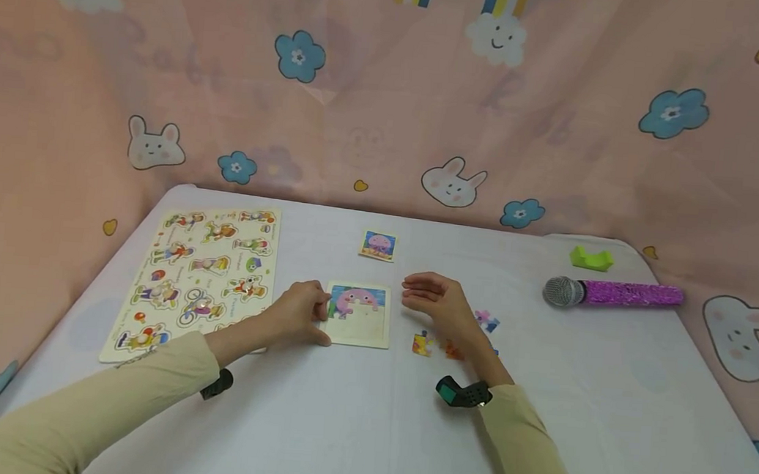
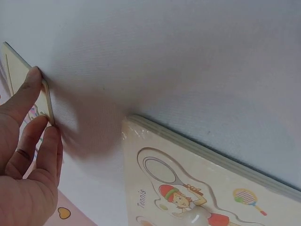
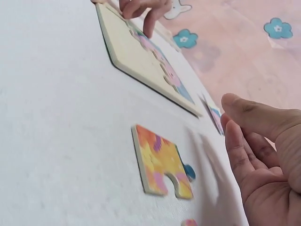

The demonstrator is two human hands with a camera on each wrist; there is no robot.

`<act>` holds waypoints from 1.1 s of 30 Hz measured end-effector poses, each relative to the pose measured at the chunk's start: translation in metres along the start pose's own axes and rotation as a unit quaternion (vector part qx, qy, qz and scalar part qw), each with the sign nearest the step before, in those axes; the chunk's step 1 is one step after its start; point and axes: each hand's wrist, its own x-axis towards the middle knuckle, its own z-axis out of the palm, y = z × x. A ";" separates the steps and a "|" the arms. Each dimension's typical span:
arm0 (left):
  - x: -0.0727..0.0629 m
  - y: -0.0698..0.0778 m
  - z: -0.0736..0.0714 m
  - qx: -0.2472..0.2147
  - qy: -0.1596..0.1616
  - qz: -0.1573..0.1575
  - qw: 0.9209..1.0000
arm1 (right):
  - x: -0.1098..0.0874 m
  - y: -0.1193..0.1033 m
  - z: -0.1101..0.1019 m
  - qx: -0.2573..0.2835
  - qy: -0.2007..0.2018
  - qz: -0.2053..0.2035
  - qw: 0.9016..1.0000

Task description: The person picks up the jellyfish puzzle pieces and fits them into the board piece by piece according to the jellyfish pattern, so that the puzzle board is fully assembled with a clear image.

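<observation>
A small square puzzle board (image 1: 356, 332) lies on the white table, its upper half filled with pieces of a pink cartoon animal and its lower half bare. My left hand (image 1: 298, 312) holds the board's left side, thumb near the front corner and fingers farther up the edge. To the right of the board, my right hand (image 1: 441, 304) hovers with loosely bent fingers and nothing visible between them. Beneath and beside it lie loose jigsaw pieces, including a yellow-orange piece (image 3: 160, 162) and a pink-blue piece (image 1: 487, 321). The right forearm partly hides several of them.
Behind the board lies a small picture card (image 1: 379, 244). A large peg puzzle (image 1: 174, 292) with sports figures covers the table's left part. Back right, a purple glittery microphone (image 1: 626, 295) lies near a bright green object (image 1: 592, 258). A pink patterned curtain (image 1: 374, 119) encloses the back.
</observation>
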 end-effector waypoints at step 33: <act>0.000 0.003 -0.001 -0.003 -0.005 -0.009 1.000 | -0.051 0.014 -0.083 -0.309 -0.012 -0.042 0.950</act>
